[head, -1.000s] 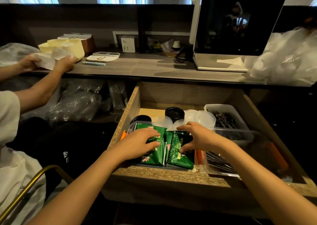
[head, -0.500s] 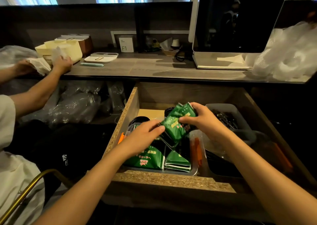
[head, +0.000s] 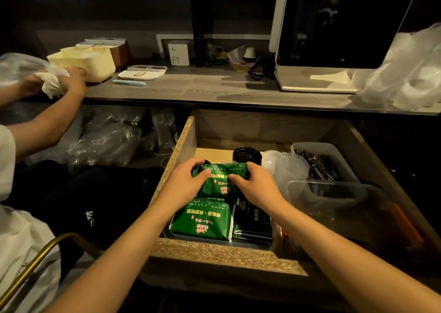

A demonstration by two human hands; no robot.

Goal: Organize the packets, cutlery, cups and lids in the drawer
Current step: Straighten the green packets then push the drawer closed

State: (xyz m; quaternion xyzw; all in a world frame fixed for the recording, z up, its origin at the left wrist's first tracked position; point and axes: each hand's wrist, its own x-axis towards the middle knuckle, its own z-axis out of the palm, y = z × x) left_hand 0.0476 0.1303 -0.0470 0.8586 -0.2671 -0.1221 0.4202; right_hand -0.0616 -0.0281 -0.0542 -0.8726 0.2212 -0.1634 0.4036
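The wooden drawer (head: 183, 145) stands open below the counter. My left hand (head: 182, 185) and my right hand (head: 256, 186) grip a green packet (head: 220, 181) from both sides at the far end of a tray in the drawer's front left. In the same tray, nearer to me, lie another green packet (head: 202, 219) and a dark packet (head: 253, 222) beside it. Behind the packets sit a black lid (head: 245, 155) and clear lids or cups (head: 286, 167). At the back right a bin of dark cutlery (head: 319, 162) stands.
An empty clear plastic box (head: 327, 193) sits at the drawer's right, with orange items (head: 403, 222) below it. On the left a second person's hands (head: 59, 83) hold a white cloth on the counter (head: 214, 85). A screen (head: 334, 26) and bagged white lids (head: 410, 74) stand at the right.
The green packet that my right hand held up above the tray has come down onto the tray's far end. Both hands now grip it there.
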